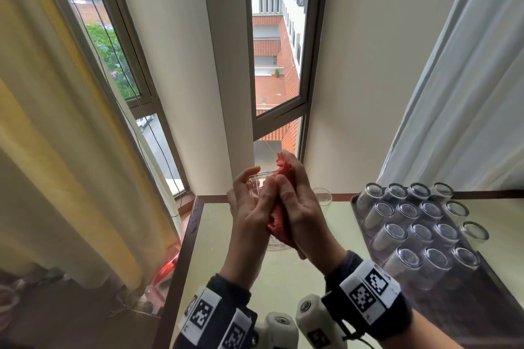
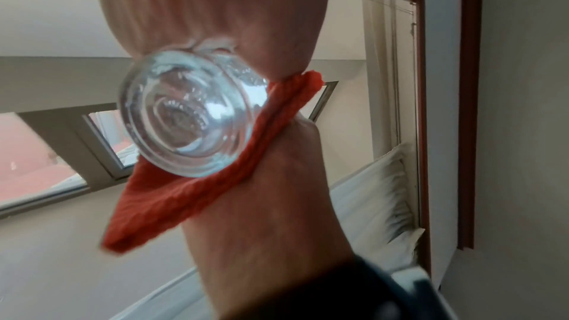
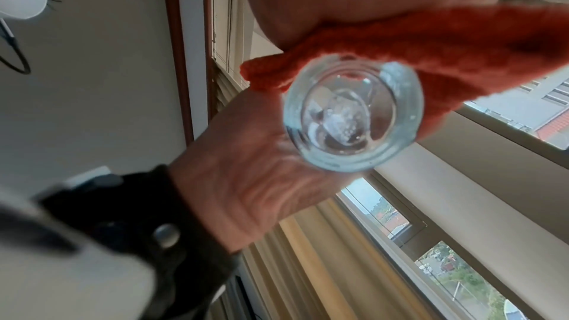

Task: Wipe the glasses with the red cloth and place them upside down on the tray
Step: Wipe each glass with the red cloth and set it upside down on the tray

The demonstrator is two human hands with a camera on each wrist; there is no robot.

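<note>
My left hand [image 1: 249, 201] grips a clear glass [image 1: 256, 185] in the air over the table's far left part. Its thick base faces the left wrist camera [image 2: 188, 116]. My right hand [image 1: 297, 207] holds the red cloth [image 1: 279, 215] and presses it against the side of the glass. The cloth [image 2: 184, 198] is bunched between my two palms; in the right wrist view it [image 3: 431, 45] lies behind the glass [image 3: 351, 116]. The dark tray [image 1: 467, 306] at the right carries several glasses [image 1: 416, 232] standing upside down.
An upright loose glass [image 1: 323, 198] stands on the pale table [image 1: 226, 263] near its far edge, just behind my right hand. Under my hands shows another clear rim [image 1: 276, 245]. Windows, a wall and curtains close in the far side, with the floor at the left.
</note>
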